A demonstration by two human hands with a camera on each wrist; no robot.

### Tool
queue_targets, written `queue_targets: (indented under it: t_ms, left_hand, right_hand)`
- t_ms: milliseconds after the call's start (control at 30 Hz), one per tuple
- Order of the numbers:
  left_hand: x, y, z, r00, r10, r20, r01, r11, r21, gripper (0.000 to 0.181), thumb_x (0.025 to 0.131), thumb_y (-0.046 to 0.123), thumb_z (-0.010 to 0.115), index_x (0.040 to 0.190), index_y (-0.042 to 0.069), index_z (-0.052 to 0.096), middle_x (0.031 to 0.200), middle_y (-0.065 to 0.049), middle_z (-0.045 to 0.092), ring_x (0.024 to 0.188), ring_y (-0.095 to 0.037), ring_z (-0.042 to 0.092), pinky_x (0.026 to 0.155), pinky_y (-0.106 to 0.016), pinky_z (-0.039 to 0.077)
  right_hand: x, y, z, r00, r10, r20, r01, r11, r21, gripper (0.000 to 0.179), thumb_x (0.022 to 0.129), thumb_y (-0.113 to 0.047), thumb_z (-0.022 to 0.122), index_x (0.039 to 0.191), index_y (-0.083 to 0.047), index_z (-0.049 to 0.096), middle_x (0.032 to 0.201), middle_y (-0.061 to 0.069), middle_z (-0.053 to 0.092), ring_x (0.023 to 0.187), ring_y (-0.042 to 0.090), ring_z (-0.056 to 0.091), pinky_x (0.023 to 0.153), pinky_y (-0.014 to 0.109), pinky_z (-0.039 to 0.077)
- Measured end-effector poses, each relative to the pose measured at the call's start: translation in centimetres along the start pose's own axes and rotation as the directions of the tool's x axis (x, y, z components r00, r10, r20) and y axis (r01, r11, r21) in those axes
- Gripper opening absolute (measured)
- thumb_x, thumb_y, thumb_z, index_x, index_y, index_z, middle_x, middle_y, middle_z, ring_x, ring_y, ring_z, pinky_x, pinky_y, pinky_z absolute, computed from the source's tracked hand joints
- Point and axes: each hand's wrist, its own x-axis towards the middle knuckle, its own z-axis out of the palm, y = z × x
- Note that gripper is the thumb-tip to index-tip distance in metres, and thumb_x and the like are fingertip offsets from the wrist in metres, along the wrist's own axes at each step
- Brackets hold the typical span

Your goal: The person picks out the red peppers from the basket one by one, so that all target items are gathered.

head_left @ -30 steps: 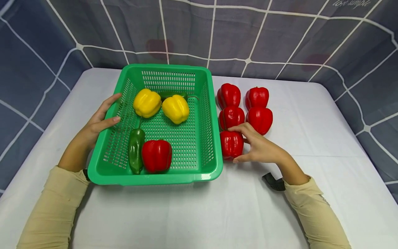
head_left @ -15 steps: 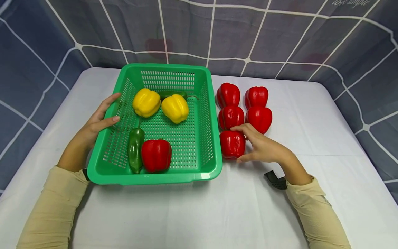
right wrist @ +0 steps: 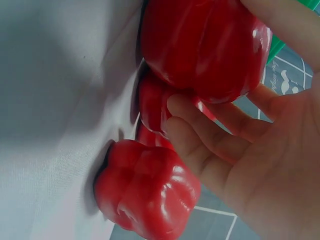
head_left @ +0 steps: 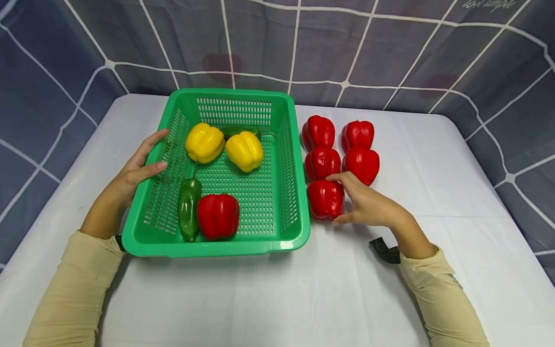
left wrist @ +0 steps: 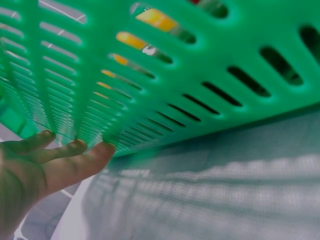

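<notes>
My right hand point(head_left: 366, 202) holds the nearest red bell pepper point(head_left: 324, 200), thumb on its near side and fingers round its far side. In the right wrist view this pepper point(right wrist: 205, 45) sits between thumb and fingers, low over the white cloth. My left hand point(head_left: 130, 176) grips the left side of a green basket point(head_left: 217, 249), with thumb and a finger over the rim. Other fingers point(left wrist: 95, 159) lie against its slotted outer wall. Inside are two yellow bell peppers point(head_left: 244, 152), a red bell pepper point(head_left: 218, 217) and two long green peppers point(head_left: 190, 209).
Several more red bell peppers point(head_left: 357, 135) stand in two columns on the white tablecloth point(head_left: 260, 299), right of the basket. A grey cloth with white grid lines point(head_left: 321, 53) hangs behind and at both sides of the table.
The nearest red bell pepper has turned and shifted slightly right in my right hand, which has also drawn back a little to the right. My left hand and the basket stay put.
</notes>
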Motion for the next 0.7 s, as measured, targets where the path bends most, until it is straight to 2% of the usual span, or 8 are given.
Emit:
queue_targets:
  t_ms: [467, 700]
  left_hand:
    - [-0.11, 0.18, 0.09, 1.0, 0.008, 0.002, -0.008, 1.0, -0.007, 0.061, 0.092, -0.001, 0.037, 0.145, 0.023, 0.019, 0.138, -0.004, 0.021, 0.101, -0.013, 0.053, 0.072, -0.024, 0.055]
    - [-0.03, 0.13, 0.07, 1.0, 0.006, 0.005, -0.006, 1.0, -0.005, 0.061, 0.092, -0.001, 0.037, 0.145, 0.023, 0.019, 0.139, -0.004, 0.021, 0.1, -0.013, 0.054, 0.072, -0.024, 0.055]
  right_hand:
    - [-0.11, -0.23, 0.09, 1.0, 0.017, -0.022, -0.018, 0.998, -0.059, 0.085, 0.063, -0.018, 0.084, 0.13, -0.008, 0.033, 0.121, 0.011, 0.036, 0.118, 0.027, 0.038, 0.092, 0.048, 0.046]
    - [-0.2, -0.27, -0.11, 1.0, 0.015, -0.021, -0.016, 0.998, -0.067, 0.091, 0.06, -0.02, 0.085, 0.134, -0.01, 0.031, 0.119, 0.01, 0.038, 0.114, 0.025, 0.04, 0.089, 0.047, 0.048]
